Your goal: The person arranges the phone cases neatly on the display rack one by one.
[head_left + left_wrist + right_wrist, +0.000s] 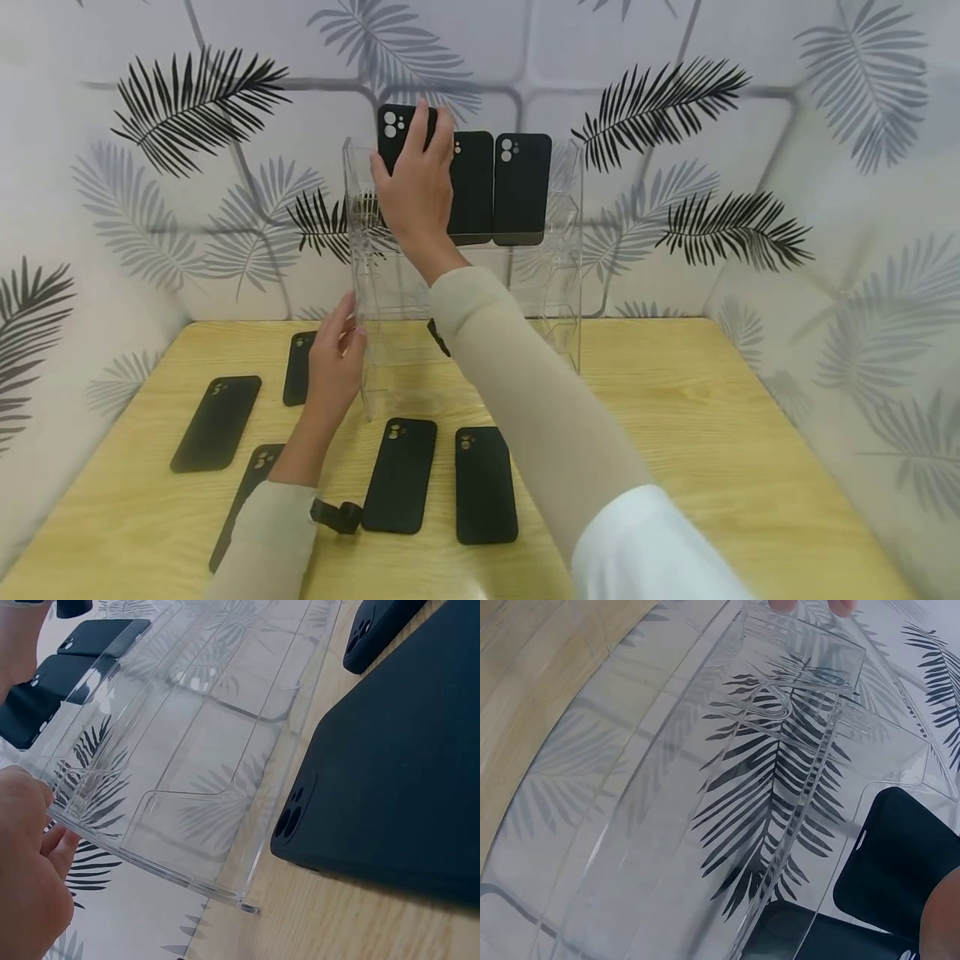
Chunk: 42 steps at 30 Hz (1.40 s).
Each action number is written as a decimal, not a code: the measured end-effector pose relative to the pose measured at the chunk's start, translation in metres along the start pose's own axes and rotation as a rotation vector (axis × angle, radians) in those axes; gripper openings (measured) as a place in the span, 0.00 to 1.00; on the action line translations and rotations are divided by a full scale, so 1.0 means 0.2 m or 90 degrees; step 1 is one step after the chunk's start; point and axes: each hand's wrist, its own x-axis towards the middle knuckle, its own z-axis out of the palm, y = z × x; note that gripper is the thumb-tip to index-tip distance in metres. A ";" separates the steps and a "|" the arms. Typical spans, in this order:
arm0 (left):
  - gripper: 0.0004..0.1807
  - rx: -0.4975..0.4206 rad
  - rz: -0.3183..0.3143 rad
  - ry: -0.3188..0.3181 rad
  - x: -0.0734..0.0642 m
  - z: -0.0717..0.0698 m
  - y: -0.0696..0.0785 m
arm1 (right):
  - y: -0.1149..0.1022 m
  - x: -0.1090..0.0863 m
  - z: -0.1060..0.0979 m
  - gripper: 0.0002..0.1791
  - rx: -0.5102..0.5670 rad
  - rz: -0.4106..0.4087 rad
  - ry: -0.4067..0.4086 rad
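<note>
My right hand (pixel 417 187) grips a black phone case (pixel 388 142) at the top left of a clear stepped rack (pixel 202 761), fingers over the case's face and thumb at its left edge. The hand hides the case's lower part. Beside it, two more black phone cases, a middle one (pixel 471 196) and a right one (pixel 522 187), stand upright in the rack's top tier, camera holes at upper left. Lower down, my left hand (pixel 335 362) holds the rack's left side edge between thumb and fingers, as the left wrist view shows.
Several black phone cases lie on the wooden table (pixel 660 450): one at far left (pixel 217 423), one behind the left hand (pixel 297 371), one partly under the left forearm (pixel 246 500), and two in front of the rack (pixel 401 475). A leaf-patterned wall (pixel 675 275) stands behind.
</note>
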 end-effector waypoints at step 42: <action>0.30 -0.005 0.028 0.007 0.05 0.02 -0.17 | 0.07 -0.03 0.07 0.42 -0.295 -0.064 -0.030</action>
